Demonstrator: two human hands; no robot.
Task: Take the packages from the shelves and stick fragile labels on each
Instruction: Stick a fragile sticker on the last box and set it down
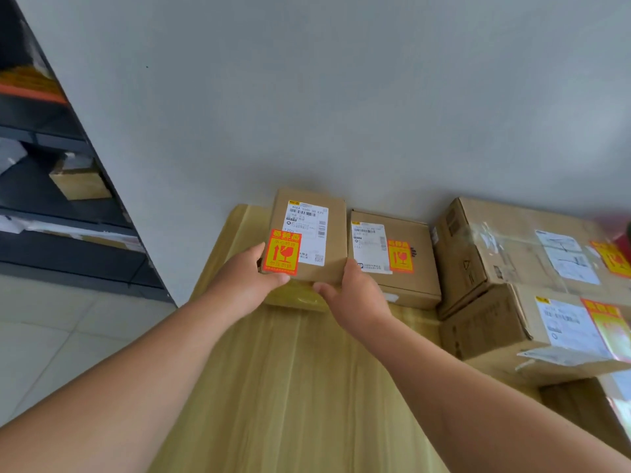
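A small cardboard package [333,230] with a white shipping label and an orange fragile label [281,252] is at the far end of the wooden table [290,387], near the wall. My left hand [244,279] grips its near left corner, thumb beside the fragile label. My right hand [355,295] holds its near right corner, thumb under the front edge. The package appears slightly lifted over a yellowish flat item [297,298] beneath it.
A second small labelled box [409,268] sits just right of it. Two larger labelled cartons [505,247] [495,329] are stacked at the right. A dark shelf rack [51,186] with more parcels stands at the left, beyond tiled floor [51,336].
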